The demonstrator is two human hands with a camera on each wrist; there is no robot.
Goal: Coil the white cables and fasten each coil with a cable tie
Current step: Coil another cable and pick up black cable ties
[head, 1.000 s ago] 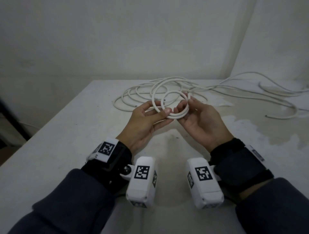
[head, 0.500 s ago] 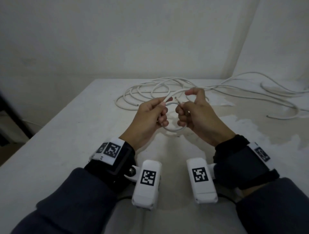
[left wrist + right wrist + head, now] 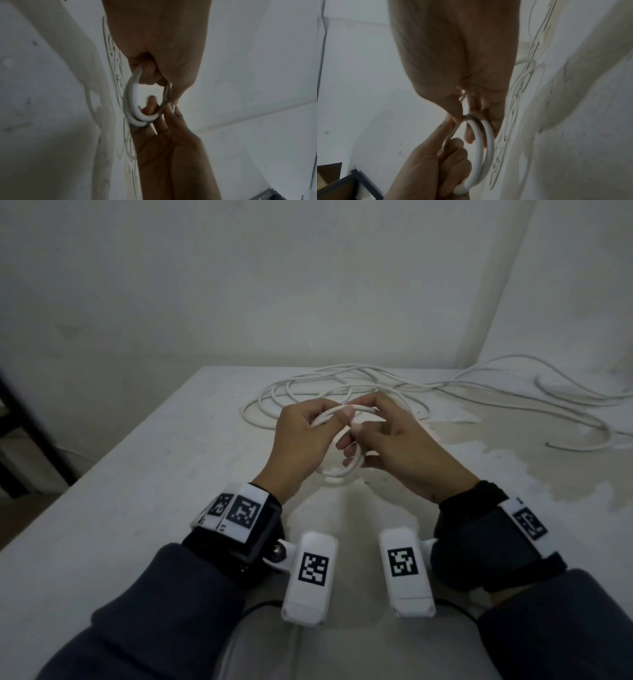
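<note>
A small coil of white cable hangs between both hands above the white table. My left hand pinches the coil's top strand between thumb and fingers. My right hand faces it, fingers curled round the same coil from the right. In the left wrist view the coil runs from the left hand down to the right hand. The right wrist view shows two white turns of the coil below the right hand, with the left hand gripping them. A thin grey strand lies between the fingertips; what it is stays unclear.
Loose white cable lies in wide loops on the table behind my hands. More cable trails to the far right across a stained patch. A wall corner stands behind. The table's left edge drops to a dark frame.
Both hands have turned over from palms-up to knuckles-up and drawn closer together. The coil, earlier held up flat in view, now hangs below the fingers.
</note>
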